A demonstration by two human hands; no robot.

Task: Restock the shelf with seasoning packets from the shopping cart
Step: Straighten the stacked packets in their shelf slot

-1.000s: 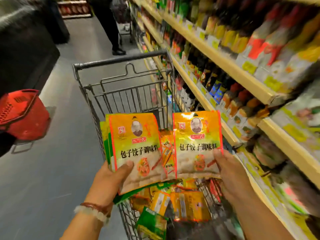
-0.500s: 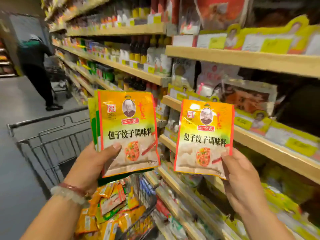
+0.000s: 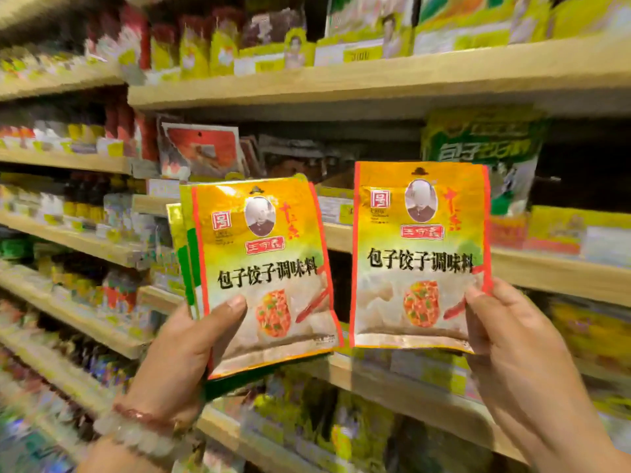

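My left hand (image 3: 181, 356) grips a small stack of orange-and-yellow seasoning packets (image 3: 263, 268) by the lower left corner, thumb across the front one. My right hand (image 3: 512, 353) pinches a single matching seasoning packet (image 3: 420, 257) at its lower right edge. Both are held upright in front of the wooden shelf (image 3: 563, 278), level with its middle tiers. The shopping cart is out of view.
A green-and-white bag (image 3: 485, 158) stands on the shelf behind the right packet. Red packets (image 3: 201, 148) lean further left. Bottles and jars (image 3: 85, 206) fill the left shelves. More yellow packets (image 3: 307, 414) lie on the lower tier. An upper shelf board (image 3: 375, 80) runs overhead.
The view has swung from the cart up to the shelf. Both hands have lifted their packets from over the cart to shelf height, keeping the same grips.
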